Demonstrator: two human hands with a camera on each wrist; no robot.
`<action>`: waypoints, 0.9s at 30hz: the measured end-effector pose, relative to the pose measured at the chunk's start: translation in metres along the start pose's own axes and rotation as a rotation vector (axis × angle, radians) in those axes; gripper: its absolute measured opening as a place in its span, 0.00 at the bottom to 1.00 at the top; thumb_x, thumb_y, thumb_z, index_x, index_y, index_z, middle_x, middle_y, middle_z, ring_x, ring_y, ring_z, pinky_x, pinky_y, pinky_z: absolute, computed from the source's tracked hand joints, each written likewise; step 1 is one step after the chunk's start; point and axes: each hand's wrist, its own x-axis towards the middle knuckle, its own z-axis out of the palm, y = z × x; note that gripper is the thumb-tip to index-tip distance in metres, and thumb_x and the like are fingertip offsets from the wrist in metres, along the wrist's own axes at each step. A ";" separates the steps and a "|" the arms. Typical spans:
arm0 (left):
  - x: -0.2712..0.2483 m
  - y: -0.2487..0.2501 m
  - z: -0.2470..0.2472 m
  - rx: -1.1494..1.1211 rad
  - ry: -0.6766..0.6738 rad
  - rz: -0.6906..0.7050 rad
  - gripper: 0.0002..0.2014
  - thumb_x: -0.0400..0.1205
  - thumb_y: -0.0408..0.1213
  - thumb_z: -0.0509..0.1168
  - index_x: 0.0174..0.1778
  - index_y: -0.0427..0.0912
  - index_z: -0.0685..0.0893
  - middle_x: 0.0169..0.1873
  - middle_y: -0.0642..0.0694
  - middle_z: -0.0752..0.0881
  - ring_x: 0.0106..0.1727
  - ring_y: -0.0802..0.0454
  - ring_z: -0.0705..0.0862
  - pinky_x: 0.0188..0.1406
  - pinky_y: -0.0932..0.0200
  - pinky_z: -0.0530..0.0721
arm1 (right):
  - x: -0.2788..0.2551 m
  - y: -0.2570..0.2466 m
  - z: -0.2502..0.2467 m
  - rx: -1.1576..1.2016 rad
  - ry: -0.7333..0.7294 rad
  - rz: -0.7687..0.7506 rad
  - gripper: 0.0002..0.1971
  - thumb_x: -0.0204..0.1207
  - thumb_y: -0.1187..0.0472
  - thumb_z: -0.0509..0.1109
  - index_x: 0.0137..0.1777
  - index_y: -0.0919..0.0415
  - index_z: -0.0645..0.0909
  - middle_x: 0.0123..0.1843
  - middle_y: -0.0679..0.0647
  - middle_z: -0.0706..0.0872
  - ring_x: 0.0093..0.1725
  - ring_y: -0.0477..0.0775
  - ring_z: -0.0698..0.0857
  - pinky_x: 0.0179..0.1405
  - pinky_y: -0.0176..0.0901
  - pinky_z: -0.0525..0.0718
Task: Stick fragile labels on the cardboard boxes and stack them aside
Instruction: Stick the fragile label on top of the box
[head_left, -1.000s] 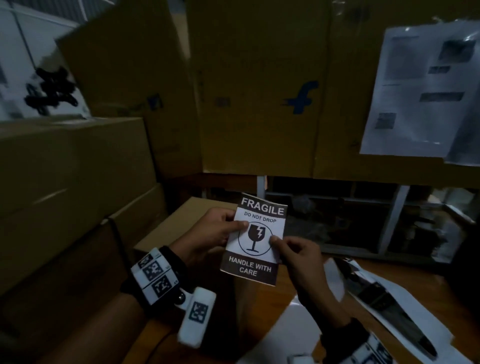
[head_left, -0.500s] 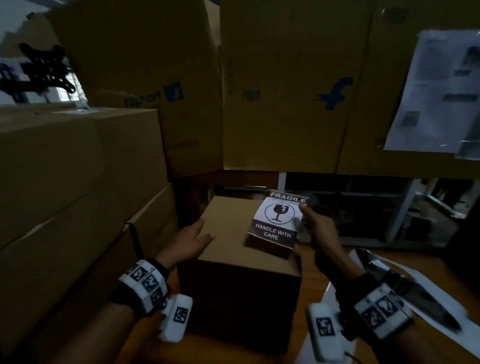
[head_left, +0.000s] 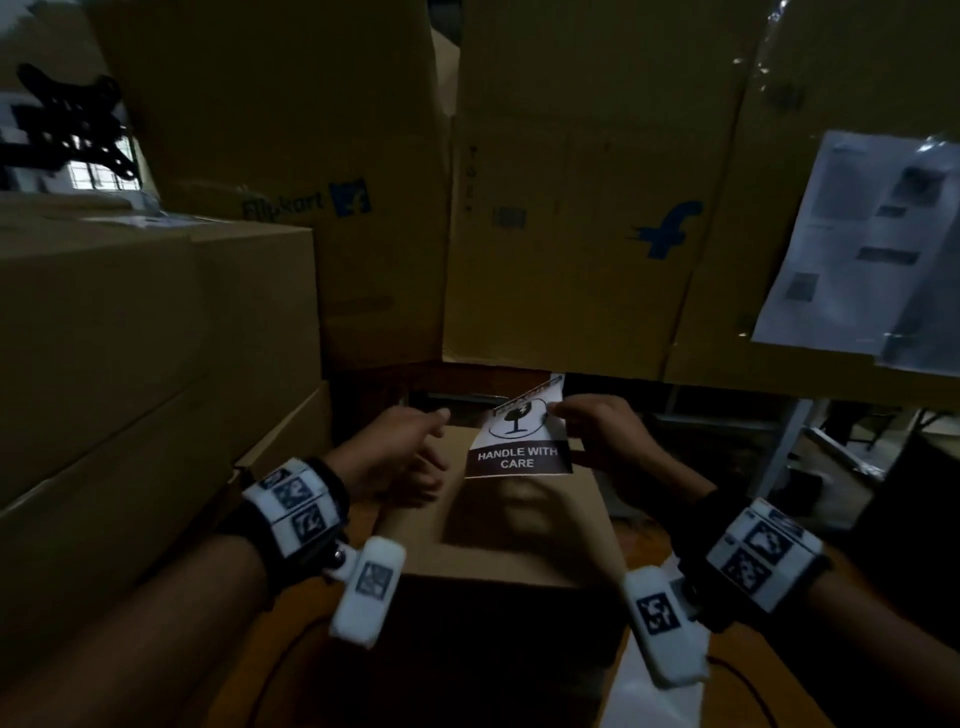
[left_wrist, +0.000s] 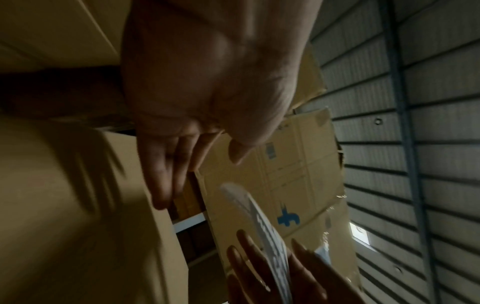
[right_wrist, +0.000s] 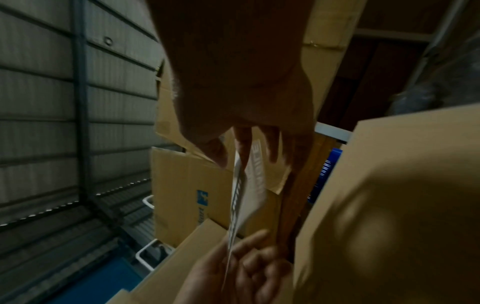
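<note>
A small brown cardboard box (head_left: 519, 540) stands on the table in front of me. My right hand (head_left: 560, 422) pinches the right edge of a white and brown fragile label (head_left: 519, 448) and holds it tilted just above the box's far top. The left hand (head_left: 434, 441) hovers over the box's left part, open, its thumb reaching toward the label's left edge without touching it. In the left wrist view my left fingers (left_wrist: 166, 176) lie straight beside the label (left_wrist: 262, 226). The right wrist view shows the label (right_wrist: 246, 193) edge-on between thumb and fingers.
Stacked cardboard boxes (head_left: 156, 364) fill the left side. Large flattened cartons with blue logos (head_left: 571, 218) stand upright behind the box. A printed sheet (head_left: 857, 249) hangs at the right. White paper (head_left: 618, 696) lies on the wooden table (head_left: 291, 654) at lower right.
The left hand let go of the label, rested on the box's left edge, then moved up toward the label. The right hand carried the label forward over the box and tilted it flatter.
</note>
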 end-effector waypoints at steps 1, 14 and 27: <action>0.005 0.003 0.000 -0.063 -0.036 -0.001 0.18 0.87 0.49 0.60 0.59 0.36 0.78 0.38 0.36 0.85 0.33 0.44 0.86 0.37 0.49 0.89 | 0.003 -0.002 0.004 0.018 -0.034 0.020 0.07 0.83 0.62 0.66 0.52 0.65 0.83 0.52 0.58 0.88 0.55 0.56 0.87 0.47 0.46 0.85; 0.023 0.001 0.019 0.071 -0.018 0.142 0.15 0.78 0.17 0.66 0.60 0.30 0.81 0.53 0.32 0.88 0.44 0.41 0.87 0.31 0.55 0.85 | 0.022 0.028 0.012 -0.140 -0.095 0.355 0.11 0.81 0.65 0.68 0.56 0.72 0.86 0.33 0.57 0.85 0.31 0.53 0.82 0.33 0.43 0.82; 0.037 0.010 0.039 0.285 -0.012 0.160 0.15 0.78 0.17 0.67 0.55 0.38 0.77 0.41 0.43 0.84 0.37 0.47 0.85 0.24 0.56 0.82 | 0.020 0.037 0.005 -0.177 -0.012 0.344 0.10 0.77 0.70 0.70 0.55 0.76 0.83 0.31 0.60 0.80 0.24 0.52 0.80 0.21 0.35 0.78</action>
